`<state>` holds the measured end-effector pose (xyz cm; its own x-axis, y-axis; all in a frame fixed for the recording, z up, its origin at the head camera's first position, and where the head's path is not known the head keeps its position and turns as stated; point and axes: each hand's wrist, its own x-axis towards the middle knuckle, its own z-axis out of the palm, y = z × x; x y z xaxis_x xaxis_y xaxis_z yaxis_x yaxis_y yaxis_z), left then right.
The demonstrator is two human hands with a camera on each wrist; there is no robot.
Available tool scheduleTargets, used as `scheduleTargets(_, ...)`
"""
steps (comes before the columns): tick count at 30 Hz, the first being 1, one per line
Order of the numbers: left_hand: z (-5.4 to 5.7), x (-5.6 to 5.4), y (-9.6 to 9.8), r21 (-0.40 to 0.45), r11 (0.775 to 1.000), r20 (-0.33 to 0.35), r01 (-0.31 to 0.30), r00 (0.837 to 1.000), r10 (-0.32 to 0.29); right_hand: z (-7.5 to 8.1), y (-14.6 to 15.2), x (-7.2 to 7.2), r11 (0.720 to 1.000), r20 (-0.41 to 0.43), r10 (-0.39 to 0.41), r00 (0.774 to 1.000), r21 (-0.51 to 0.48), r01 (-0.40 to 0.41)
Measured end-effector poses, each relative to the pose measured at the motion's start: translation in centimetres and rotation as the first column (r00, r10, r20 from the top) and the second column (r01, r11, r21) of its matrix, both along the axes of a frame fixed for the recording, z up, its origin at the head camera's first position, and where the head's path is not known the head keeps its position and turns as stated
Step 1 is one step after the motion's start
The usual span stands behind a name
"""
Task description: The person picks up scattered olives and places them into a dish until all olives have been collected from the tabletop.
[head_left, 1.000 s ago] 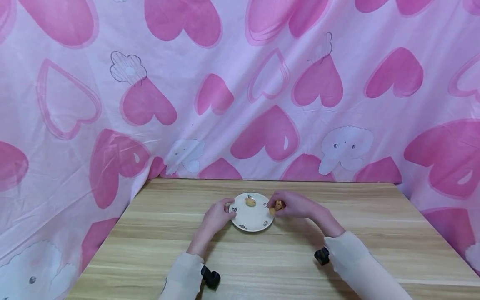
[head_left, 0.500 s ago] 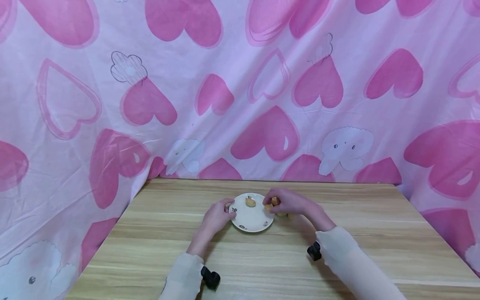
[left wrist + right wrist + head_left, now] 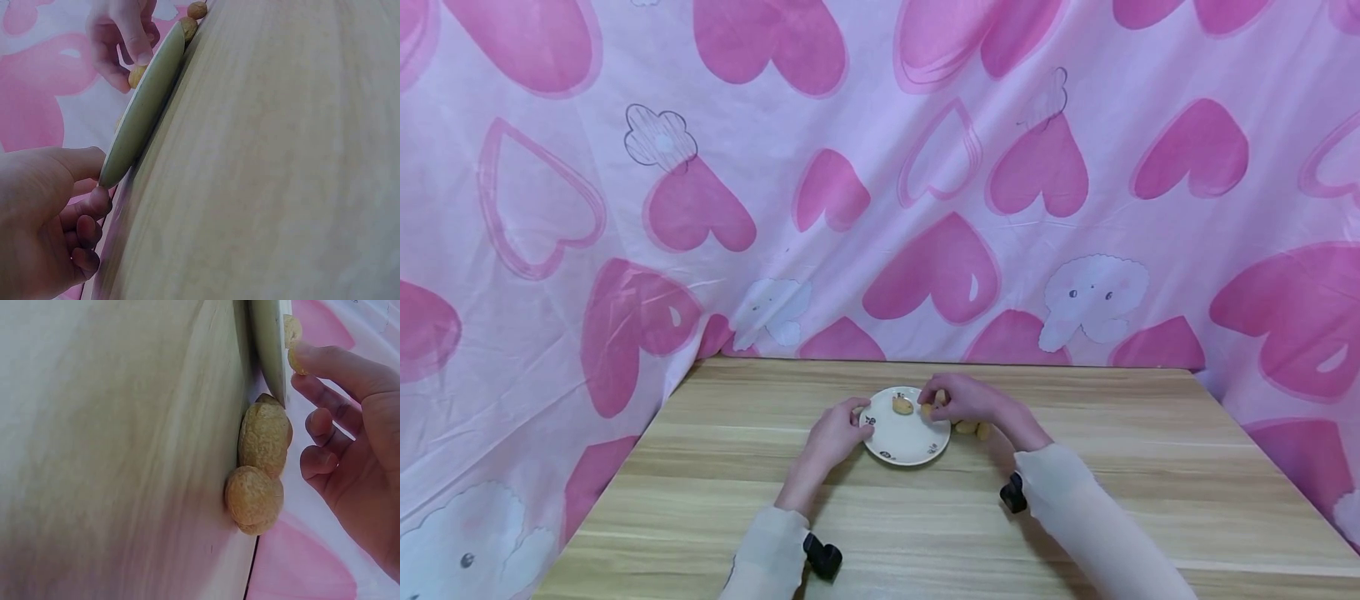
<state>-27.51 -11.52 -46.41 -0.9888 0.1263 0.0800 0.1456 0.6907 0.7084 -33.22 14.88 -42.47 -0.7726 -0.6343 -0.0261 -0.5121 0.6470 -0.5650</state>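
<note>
A person in pale sleeves (image 3: 767, 546) works with both bare hands over a white plate (image 3: 904, 446) on a wood-grain table (image 3: 925, 533), in front of pink cloth (image 3: 880, 183) printed with hearts and white cartoon figures. In the head view, the left hand (image 3: 831, 433) pinches the plate's left rim, its thumb over the edge, while the right hand (image 3: 966, 402), thumb and fingers drawn together, holds a tan walnut (image 3: 927, 411) above the right side of the plate. A second walnut (image 3: 902, 405) sits on the plate toward its far rim, near small dark prints that mark the border. More walnuts (image 3: 966, 427) lie on the table just right of the plate, partly hidden by the right hand. A small black device (image 3: 823, 557) is worn at each wrist. The left wrist view catches the plate nearly edge-on, its rim between the digits of the left hand, the lower fingers curled; beyond, the right hand grips its walnut at the upper face of the plate, and two walnuts show past the far end. In the right wrist view, the right thumb presses the held walnut by the rim, with the remaining fingers loosely bent; several wrinkled walnuts cluster on the table beside the plate, the nearest of them close under its edge, though whether they touch it cannot be told.
</note>
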Motion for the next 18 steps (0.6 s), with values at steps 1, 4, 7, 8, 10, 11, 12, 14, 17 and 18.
scheduleTargets(1,0.0,0.0,0.0,-0.001,1.000,0.000,0.000,1.000,0.000,0.0,0.0,-0.1,1.000,0.005,-0.006,1.000,-0.004,0.006)
scheduleTargets(4,0.0,0.0,0.0,0.000,1.000,0.001,0.001,1.000,-0.001,-0.1,-0.2,-0.3,1.000,0.014,-0.020,1.000,-0.009,0.020)
scheduleTargets(7,0.0,0.0,-0.1,0.011,1.000,0.003,0.004,1.000,-0.004,-0.3,-0.4,-0.5,1.000,0.009,-0.023,1.000,0.001,0.023)
scheduleTargets(8,0.0,0.0,-0.1,0.013,1.000,0.003,0.005,1.000,-0.005,-0.3,-0.4,-0.6,1.000,0.006,-0.022,1.000,0.002,0.022)
scheduleTargets(10,-0.1,0.0,0.0,0.017,1.000,0.005,0.004,1.000,-0.005,-0.5,-0.6,-0.8,1.000,-0.002,-0.012,1.000,0.004,0.012)
scheduleTargets(11,-0.1,0.0,0.0,0.018,1.000,0.004,0.006,1.000,-0.006,-0.6,-0.7,-0.8,1.000,-0.006,-0.007,1.000,0.009,0.007)
scheduleTargets(12,0.0,0.0,0.0,0.017,1.000,0.004,0.006,1.000,-0.006,-0.7,-0.8,-0.9,1.000,-0.008,-0.002,1.000,0.010,0.002)
scheduleTargets(14,0.0,0.0,0.0,0.017,1.000,0.004,0.007,1.000,-0.007,-0.8,-1.0,-1.0,1.000,-0.012,0.003,1.000,0.012,-0.003)
scheduleTargets(17,-0.1,-0.1,0.0,0.019,1.000,0.005,0.008,1.000,-0.008,-0.9,-1.2,-1.2,1.000,-0.012,-0.003,1.000,0.021,0.003)
scheduleTargets(18,-0.1,-0.1,0.0,0.019,1.000,0.005,0.008,1.000,-0.008,-1.0,-1.2,-1.3,1.000,-0.008,-0.006,1.000,0.021,0.006)
